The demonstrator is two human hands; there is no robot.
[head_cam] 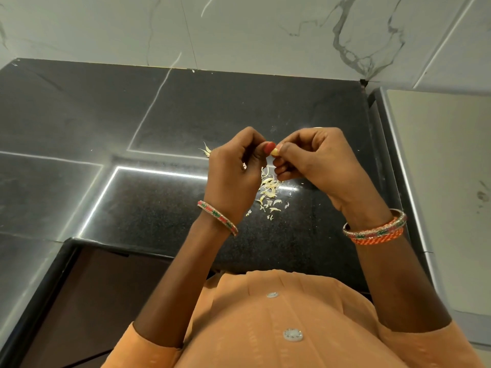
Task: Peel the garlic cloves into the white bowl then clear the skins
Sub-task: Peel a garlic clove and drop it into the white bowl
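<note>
Black speckled worktop [305, 235] fills the view below a marble-tiled wall. Nearest, loose skins [269, 191] lie scattered on it, under the raised hands. Above them, the left hand [233, 173] and right hand [316, 160] meet, fingers curled, pinching one pale clove [275, 153] between the left thumb and the right fingertips. The bowl is mostly hidden behind the right hand.

You have a single view, from the camera on your head, looking steeply down and forward over your chest. It sits close above the dark surface [239, 107], whose near edge crosses low in the picture and whose far edge meets the marble wall [265, 30] at the top; its right edge runs down the right side.
</note>
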